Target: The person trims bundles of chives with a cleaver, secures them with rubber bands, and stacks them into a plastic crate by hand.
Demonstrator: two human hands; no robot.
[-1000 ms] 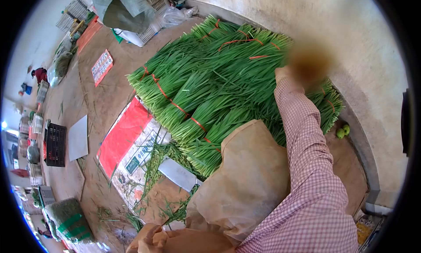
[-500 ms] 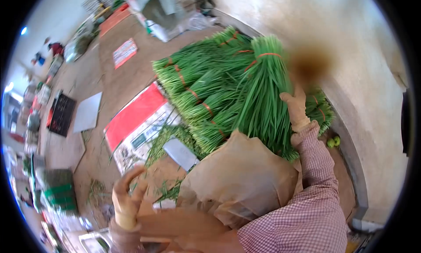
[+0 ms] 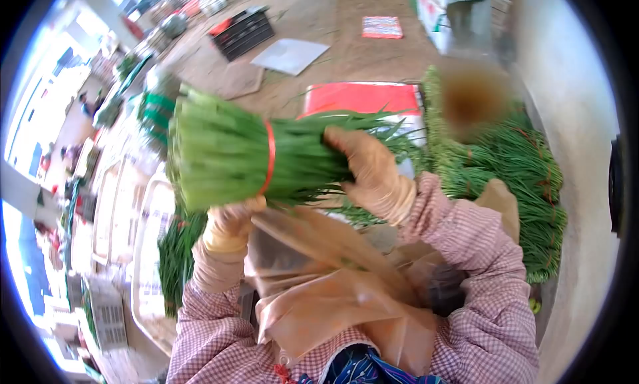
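Note:
A thick bundle of green stalks (image 3: 219, 151) with a red band lies sideways in front of my chest, its pale cut ends to the left. My right hand (image 3: 373, 171), in a tan glove, is wrapped round its leafy part. Under the banded end is my left hand (image 3: 233, 223), also gloved, its fingers partly hidden behind the stalks and supporting them. More banded bundles (image 3: 519, 184) are piled on the floor at the right. A brown apron (image 3: 346, 297) covers my lap.
White crates (image 3: 150, 257) stand at the left, one with greens in it. Ahead are a black crate (image 3: 245, 34), a pale board (image 3: 291, 55) and a red-and-white sack (image 3: 363, 97). A wall (image 3: 579, 151) runs along the right. People are far off at the left.
My right hand has lifted the bundle off the pile and brought it across to the left. My left hand has come up under it. The view has turned left.

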